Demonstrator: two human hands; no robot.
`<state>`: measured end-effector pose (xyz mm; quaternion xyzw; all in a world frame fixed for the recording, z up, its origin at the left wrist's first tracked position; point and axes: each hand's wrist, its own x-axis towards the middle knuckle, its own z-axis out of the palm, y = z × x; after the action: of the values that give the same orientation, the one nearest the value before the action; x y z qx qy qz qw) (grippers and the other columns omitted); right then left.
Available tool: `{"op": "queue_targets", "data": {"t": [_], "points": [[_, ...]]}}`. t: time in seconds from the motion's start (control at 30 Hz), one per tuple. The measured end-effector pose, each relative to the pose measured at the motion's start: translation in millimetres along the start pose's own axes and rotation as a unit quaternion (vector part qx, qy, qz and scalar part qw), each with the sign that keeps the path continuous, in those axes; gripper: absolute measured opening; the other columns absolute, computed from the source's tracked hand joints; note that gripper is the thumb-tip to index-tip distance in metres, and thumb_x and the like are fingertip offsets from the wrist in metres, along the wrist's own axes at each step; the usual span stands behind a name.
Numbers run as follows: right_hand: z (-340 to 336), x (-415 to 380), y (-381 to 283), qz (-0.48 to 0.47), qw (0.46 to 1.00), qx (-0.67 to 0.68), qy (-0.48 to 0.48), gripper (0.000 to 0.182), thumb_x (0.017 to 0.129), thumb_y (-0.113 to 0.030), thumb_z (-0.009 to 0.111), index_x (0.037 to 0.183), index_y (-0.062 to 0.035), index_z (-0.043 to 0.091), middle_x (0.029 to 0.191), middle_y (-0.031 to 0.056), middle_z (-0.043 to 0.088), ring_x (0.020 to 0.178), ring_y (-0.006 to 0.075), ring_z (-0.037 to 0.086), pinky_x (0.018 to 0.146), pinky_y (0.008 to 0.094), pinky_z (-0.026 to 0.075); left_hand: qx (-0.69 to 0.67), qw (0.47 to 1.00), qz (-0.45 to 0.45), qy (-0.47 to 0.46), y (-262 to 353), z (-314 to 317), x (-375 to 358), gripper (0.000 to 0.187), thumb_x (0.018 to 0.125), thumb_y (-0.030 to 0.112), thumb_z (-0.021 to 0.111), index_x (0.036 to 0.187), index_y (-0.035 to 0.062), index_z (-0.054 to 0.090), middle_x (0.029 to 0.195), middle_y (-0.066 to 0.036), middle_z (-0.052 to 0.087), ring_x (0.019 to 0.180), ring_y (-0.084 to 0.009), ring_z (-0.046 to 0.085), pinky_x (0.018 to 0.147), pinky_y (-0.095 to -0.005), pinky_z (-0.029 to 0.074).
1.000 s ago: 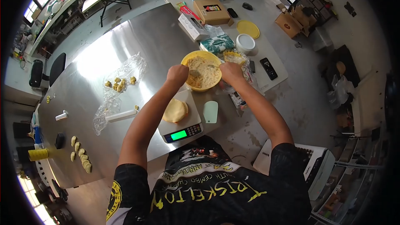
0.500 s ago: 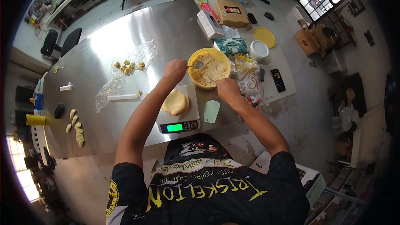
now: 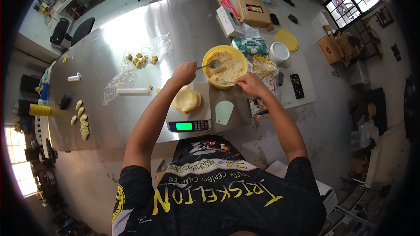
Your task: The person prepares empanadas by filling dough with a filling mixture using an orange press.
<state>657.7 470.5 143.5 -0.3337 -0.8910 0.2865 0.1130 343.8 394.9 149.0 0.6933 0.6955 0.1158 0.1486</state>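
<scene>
My left hand (image 3: 185, 73) is closed round the handle of a metal spoon (image 3: 214, 64), whose bowl rests in a pale crumbly mixture (image 3: 229, 66). The mixture fills a yellow bowl (image 3: 206, 73). At the bowl's near right rim, my right hand (image 3: 252, 85) pinches a thin metal utensil (image 3: 228, 81) that reaches into the mixture; its far end is hidden there. Below my left hand, a flat round of dough (image 3: 187, 99) lies on a digital scale (image 3: 202, 113) with a lit green display. A pale green scraper (image 3: 224, 112) lies beside the scale.
Clear plastic film (image 3: 157, 46) with several yellowish lumps (image 3: 139, 60) and a white stick-like tool (image 3: 133, 91) lie on the steel table (image 3: 109, 122). Several dough pieces (image 3: 84, 127) are at left. Right of the bowl stand a white tub (image 3: 279, 52), wipes pack (image 3: 249, 46), phone (image 3: 296, 86) and boxes (image 3: 253, 12).
The view has shifted slightly. My right hand has drawn outward from the bowl's rim, and more of its metal utensil shows. The spoon in my left hand has turned and moved within the mixture.
</scene>
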Motion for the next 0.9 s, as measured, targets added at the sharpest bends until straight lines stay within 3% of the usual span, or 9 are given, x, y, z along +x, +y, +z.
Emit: {"op": "queue_targets", "data": {"t": [0.07,0.1,0.17,0.37,0.6,0.63,0.73,0.77,0.9], "points": [[-6.9,2.2,6.1,0.12,0.982,0.122,-0.085,0.023,0.085,-0.016,0.063,0.102,-0.0045,0.075,0.081,0.0162,0.072,0.071,0.0262,0.07,0.071,0.0382,0.055,-0.006,1.0,-0.024,0.009,7.0,-4.1,-7.2,0.017,0.089,0.012,0.055,0.086,0.0022,0.068,0.079,-0.022,0.067,0.081,-0.0432,0.065,0.075,-0.0516,0.053],[-9.2,0.8,6.2,0.122,0.98,0.127,-0.097,0.023,0.085,-0.016,0.063,0.102,-0.0045,0.075,0.081,0.0162,0.072,0.071,0.0262,0.07,0.071,0.0382,0.055,-0.02,0.999,-0.034,0.036,8.8,-7.3,-11.2,0.021,0.091,0.016,0.056,0.084,0.0018,0.069,0.078,-0.022,0.067,0.079,-0.0431,0.065,0.074,-0.0516,0.052],[-12.5,0.7,8.3,0.166,0.959,0.207,-0.098,0.025,0.087,-0.016,0.063,0.103,-0.0007,0.074,0.075,0.0115,0.071,0.065,0.0173,0.066,0.065,0.0326,0.053,-0.036,0.996,-0.054,0.06,10.9,-16.3,-22.2,0.025,0.092,0.021,0.056,0.083,0.0014,0.069,0.077,-0.023,0.066,0.077,-0.0431,0.065,0.072,-0.0517,0.052],[-5.1,-5.2,22.7,0.144,0.972,0.182,-0.037,0.024,0.089,-0.015,0.062,0.104,0.0006,0.073,0.073,0.0076,0.07,0.063,0.0131,0.064,0.06,0.0291,0.048,-0.07,0.989,-0.083,0.105,-9.7,-31.2,-58.9,0.039,0.094,0.034,0.059,0.076,0.0012,0.069,0.068,-0.02,0.064,0.065,-0.0398,0.062,0.062,-0.0476,0.05],[3.3,-13.1,12.8,0.169,0.966,0.194,0.008,0.021,0.09,-0.015,0.063,0.099,0.0012,0.072,0.07,0.0025,0.066,0.061,0.008,0.057,0.058,0.026,0.044,-0.173,0.963,-0.152,0.138,-45.9,-29.3,-131.8,0.041,0.095,0.032,0.061,0.073,-0.002,0.067,0.062,-0.021,0.06,0.055,-0.037,0.057,0.054,-0.0423,0.045],[4.1,-13.3,10.8,0.183,0.96,0.213,0.013,0.02,0.09,-0.015,0.063,0.098,0.001,0.072,0.069,0.0007,0.064,0.059,0.0068,0.054,0.056,0.0251,0.043,-0.184,0.962,-0.127,0.157,-56.4,-21.1,-142.2,0.035,0.097,0.026,0.061,0.077,-0.0022,0.069,0.06,-0.017,0.061,0.05,-0.029,0.056,0.051,-0.0384,0.042],[6.0,-15.2,3.3,0.199,0.949,0.244,0.021,0.018,0.091,-0.014,0.062,0.098,-0.0001,0.072,0.066,-0.0023,0.059,0.057,0.0057,0.05,0.054,0.0237,0.039,-0.286,0.933,-0.138,0.168,-75.6,-4.8,-172.1,0.028,0.097,0.021,0.061,0.085,-0.0015,0.072,0.059,-0.011,0.062,0.048,-0.0177,0.053,0.049,-0.0353,0.04],[8.2,-15.6,1.8,0.201,0.949,0.241,0.022,0.018,0.091,-0.014,0.062,0.098,-0.0001,0.072,0.066,-0.0023,0.059,0.057,0.0057,0.05,0.054,0.0237,0.039,-0.298,0.932,-0.144,0.151,-78.9,-5.0,-181.9,0.022,0.098,0.017,0.06,0.094,-0.0003,0.072,0.06,-0.005,0.061,0.05,-0.0101,0.048,0.049,-0.0327,0.037],[11.3,-14.1,-15.3,0.27,0.923,0.268,0.05,0.017,0.093,-0.014,0.063,0.096,-0.0015,0.072,0.065,-0.0033,0.057,0.055,0.005,0.047,0.052,0.023,0.037,-0.339,0.921,-0.135,0.139,-92.5,-2.5,-212.0,0.017,0.099,0.012,0.055,0.096,-0.0013,0.066,0.062,-0.001,0.046,0.058,-0.0089,0.041,0.053,-0.0291,0.034]]}}
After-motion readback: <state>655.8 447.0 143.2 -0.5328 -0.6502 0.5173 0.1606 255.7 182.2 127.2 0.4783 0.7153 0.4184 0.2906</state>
